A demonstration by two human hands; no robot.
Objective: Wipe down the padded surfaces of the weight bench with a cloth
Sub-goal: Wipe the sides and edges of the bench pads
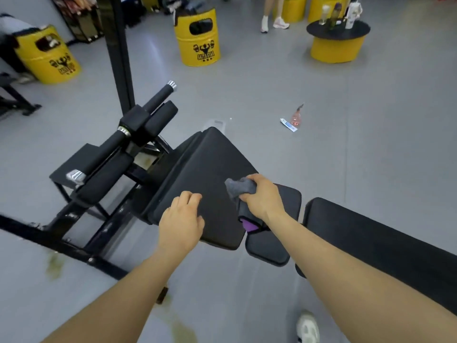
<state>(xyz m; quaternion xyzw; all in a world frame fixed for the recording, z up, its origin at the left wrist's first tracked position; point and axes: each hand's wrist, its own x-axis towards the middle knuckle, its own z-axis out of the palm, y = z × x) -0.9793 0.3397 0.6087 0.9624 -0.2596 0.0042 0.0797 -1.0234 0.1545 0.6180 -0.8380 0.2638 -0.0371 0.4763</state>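
A black padded bench pad (205,169) slopes away from me at the centre of the head view. My right hand (262,198) grips a bunched grey cloth (239,188) and holds it against the pad's right edge. My left hand (181,219) rests on the pad's near left corner, fingers lightly bent over the edge. A smaller black pad (288,201) lies under and beyond my right hand, and another long pad (371,241) runs off to the right. Black foam rollers (158,97) stand on the frame at the left.
A pink spray bottle (296,116) and a white tube (288,125) lie on the grey floor beyond the bench. Yellow drums (197,38) stand at the back, one bearing a round tabletop (338,29) with bottles. A person's legs (272,13) are far back. A black upright post (118,50) rises at left.
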